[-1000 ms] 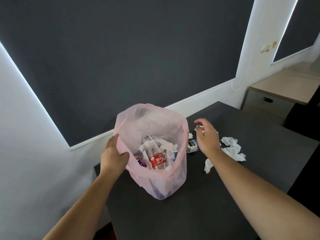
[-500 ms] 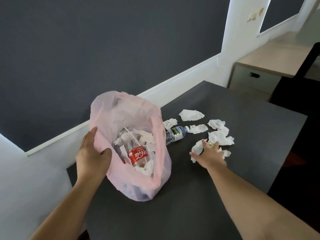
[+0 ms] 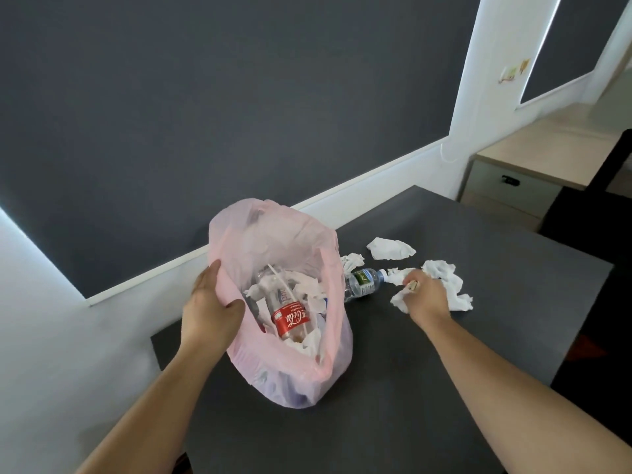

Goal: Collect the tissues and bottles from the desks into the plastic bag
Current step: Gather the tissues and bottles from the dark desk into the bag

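Observation:
A pink plastic bag [image 3: 273, 230] stands open on the dark desk [image 3: 478, 261]. Inside it lie a red-labelled cola bottle [image 3: 290, 318] and crumpled tissues. My left hand [image 3: 210, 309] grips the bag's left rim. A clear water bottle [image 3: 362, 282] lies on its side just right of the bag. My right hand [image 3: 425, 297] is closed on a bunch of white tissues [image 3: 398, 299] on the desk. More crumpled tissues lie around it: one [image 3: 390, 248] farther back, one [image 3: 444, 271] to the right, one [image 3: 352, 260] by the bag.
A dark blind [image 3: 205, 114] and white wall run behind the desk. At the right stand a light wooden desk with a drawer unit [image 3: 509, 186] and a black chair [image 3: 588, 213]. The dark desk's right edge drops off near the chair.
My right hand moved from the far side by the bottle down to the tissue pile and has closed on tissues. The left hand keeps its hold on the bag rim. The camera shifted.

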A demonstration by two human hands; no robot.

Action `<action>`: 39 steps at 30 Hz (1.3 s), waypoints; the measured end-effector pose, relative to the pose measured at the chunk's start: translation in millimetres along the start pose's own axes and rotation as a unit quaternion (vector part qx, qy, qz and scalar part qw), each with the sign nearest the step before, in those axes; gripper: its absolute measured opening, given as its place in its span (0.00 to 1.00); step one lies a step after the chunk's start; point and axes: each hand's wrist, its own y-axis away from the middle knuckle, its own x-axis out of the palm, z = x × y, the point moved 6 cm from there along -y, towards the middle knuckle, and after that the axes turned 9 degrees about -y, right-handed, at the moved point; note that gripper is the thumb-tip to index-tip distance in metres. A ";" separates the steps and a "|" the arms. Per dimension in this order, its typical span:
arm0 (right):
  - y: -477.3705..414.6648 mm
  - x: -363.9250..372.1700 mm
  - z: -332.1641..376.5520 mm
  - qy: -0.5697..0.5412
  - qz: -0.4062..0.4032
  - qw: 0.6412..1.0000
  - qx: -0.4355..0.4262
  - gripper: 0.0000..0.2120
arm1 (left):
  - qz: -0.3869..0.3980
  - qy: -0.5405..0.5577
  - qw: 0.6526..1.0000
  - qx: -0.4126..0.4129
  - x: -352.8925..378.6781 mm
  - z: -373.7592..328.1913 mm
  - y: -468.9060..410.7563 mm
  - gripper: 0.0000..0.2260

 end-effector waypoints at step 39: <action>-27.2 141.5 44.6 0.485 0.193 0.839 -0.154 0.28 | -0.053 0.037 0.997 -0.041 -27.1 56.3 -70.8 0.32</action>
